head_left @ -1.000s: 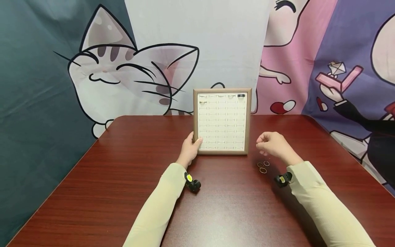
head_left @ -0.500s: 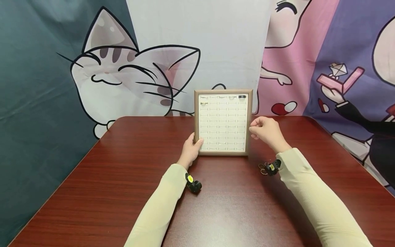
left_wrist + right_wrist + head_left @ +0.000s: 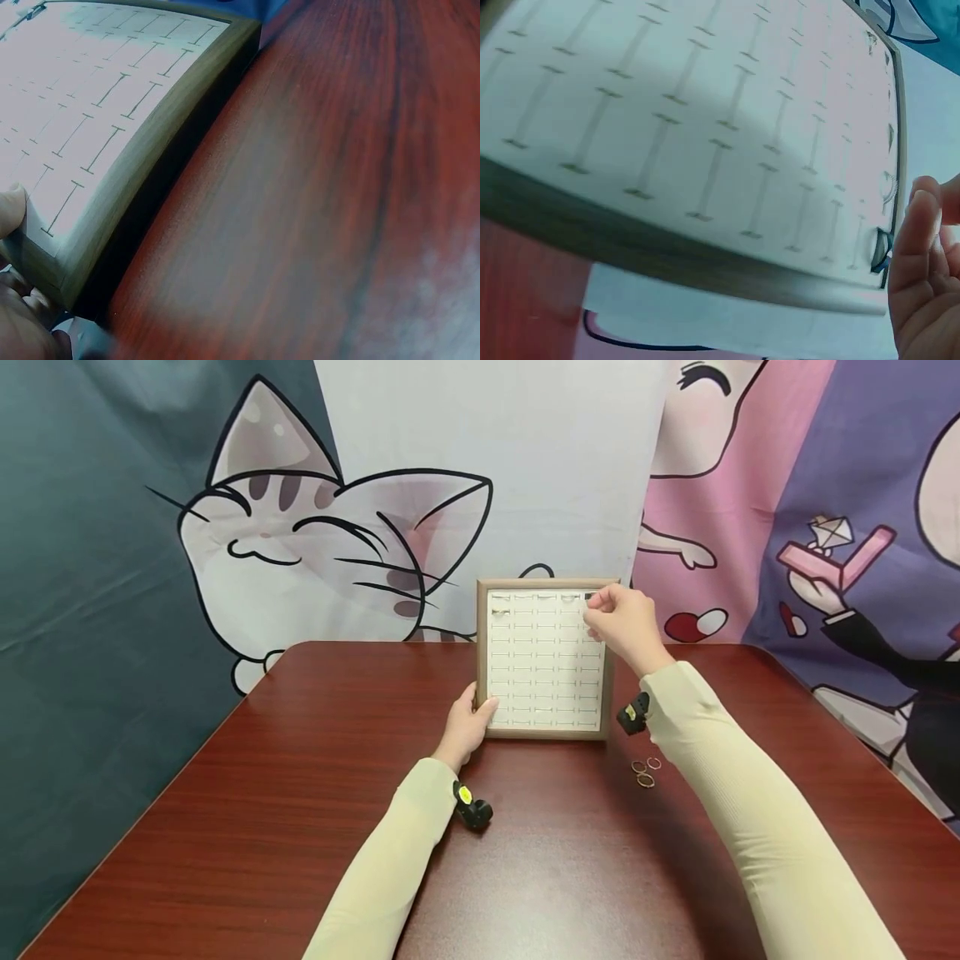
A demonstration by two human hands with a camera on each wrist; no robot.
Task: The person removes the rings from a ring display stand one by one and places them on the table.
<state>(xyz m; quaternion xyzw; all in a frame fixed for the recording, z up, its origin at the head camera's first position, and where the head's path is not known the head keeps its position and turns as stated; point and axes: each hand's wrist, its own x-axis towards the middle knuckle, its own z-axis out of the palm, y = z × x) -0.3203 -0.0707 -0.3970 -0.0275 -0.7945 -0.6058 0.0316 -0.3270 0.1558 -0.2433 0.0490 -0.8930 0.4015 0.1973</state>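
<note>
A wood-framed white ring display board [image 3: 543,664] with rows of slits stands upright on the table. My left hand [image 3: 465,727] grips its lower left side, thumb [image 3: 9,210] over the front and fingers behind. My right hand [image 3: 624,622] is at the board's upper right, thumb and fingertips pinched together. The small thing between those fingertips is hidden by them. Partly behind them, a dark ring [image 3: 882,250] sits in the top row's right end. A gold ring [image 3: 500,612] sits in the second row's left slot, and a pale ring [image 3: 889,187] is beside the dark one.
Several loose rings [image 3: 646,781] lie on the table right of the board, below the right forearm. The red-brown wooden table [image 3: 300,827] extends around the board. A printed cartoon curtain [image 3: 405,427] hangs behind the table's far edge.
My right hand has risen from above the loose rings, moving up and left to the board's upper right, and now overlaps it. The left hand keeps its grip and the board stays in place.
</note>
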